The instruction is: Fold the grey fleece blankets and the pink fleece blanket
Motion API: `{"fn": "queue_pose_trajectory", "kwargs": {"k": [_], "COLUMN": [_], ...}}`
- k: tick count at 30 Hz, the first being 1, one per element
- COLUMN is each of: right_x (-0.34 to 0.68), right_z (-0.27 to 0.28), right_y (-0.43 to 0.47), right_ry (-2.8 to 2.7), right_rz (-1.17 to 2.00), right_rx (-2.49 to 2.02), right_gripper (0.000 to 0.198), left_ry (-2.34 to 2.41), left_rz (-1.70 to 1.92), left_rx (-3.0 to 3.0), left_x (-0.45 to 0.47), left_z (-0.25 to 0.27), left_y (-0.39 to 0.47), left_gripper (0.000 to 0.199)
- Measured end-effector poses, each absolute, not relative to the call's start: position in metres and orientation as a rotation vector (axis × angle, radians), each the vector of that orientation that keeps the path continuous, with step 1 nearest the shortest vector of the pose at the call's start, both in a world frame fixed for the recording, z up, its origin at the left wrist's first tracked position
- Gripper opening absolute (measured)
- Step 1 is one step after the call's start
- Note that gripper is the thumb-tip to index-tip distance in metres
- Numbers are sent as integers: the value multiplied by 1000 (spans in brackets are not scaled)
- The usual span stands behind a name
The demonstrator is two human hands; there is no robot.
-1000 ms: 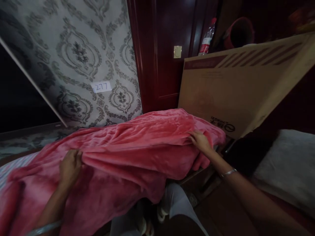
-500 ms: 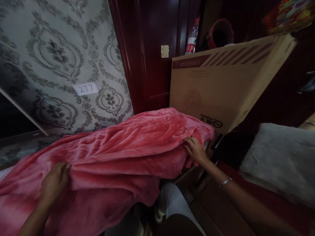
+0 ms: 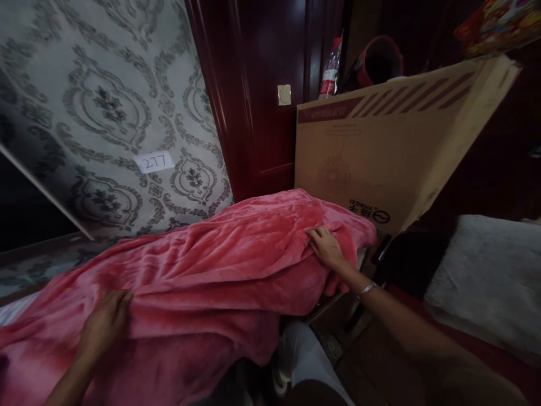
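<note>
A pink plush blanket (image 3: 220,254) lies spread in loose folds over a long surface, its near side hanging down towards my legs. At the lower left, my left hand (image 3: 107,321) is closed on a fold of the blanket. My right hand (image 3: 325,246), with a silver bracelet at the wrist, grips the blanket near its right end, fingers bent into the cloth. Whatever supports the blanket is mostly hidden beneath it.
Behind the blanket's right end leans a large cardboard box (image 3: 380,152). A plastic bottle (image 3: 329,73) and a dark round container (image 3: 380,62) stand behind it. A grey fluffy cushion (image 3: 486,282) is at the right. Patterned wallpaper (image 3: 110,107) covers the left wall.
My right hand has shifted slightly left along the blanket. The view has turned a little, so most things sit slightly lower and further right. My left hand keeps its hold.
</note>
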State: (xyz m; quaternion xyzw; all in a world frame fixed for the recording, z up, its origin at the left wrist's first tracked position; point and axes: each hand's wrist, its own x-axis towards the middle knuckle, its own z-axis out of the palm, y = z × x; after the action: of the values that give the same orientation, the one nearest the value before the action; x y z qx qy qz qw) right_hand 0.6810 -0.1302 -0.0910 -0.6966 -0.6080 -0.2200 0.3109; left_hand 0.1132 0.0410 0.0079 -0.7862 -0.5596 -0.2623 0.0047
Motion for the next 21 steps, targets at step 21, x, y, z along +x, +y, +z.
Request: {"fn": "queue_pose_trajectory", "kwargs": {"k": [21], "right_x": [675], "right_z": [143], "right_y": [-162], "right_ry": [-951], "right_rz": [-687], "right_rx": [-1870], "right_gripper": [24], "left_ry": [-1893], "left_rz": [-741], "left_rx": [-1979], "left_x": [157], "left_z": [126], "left_y": [9], "left_gripper": [44]}}
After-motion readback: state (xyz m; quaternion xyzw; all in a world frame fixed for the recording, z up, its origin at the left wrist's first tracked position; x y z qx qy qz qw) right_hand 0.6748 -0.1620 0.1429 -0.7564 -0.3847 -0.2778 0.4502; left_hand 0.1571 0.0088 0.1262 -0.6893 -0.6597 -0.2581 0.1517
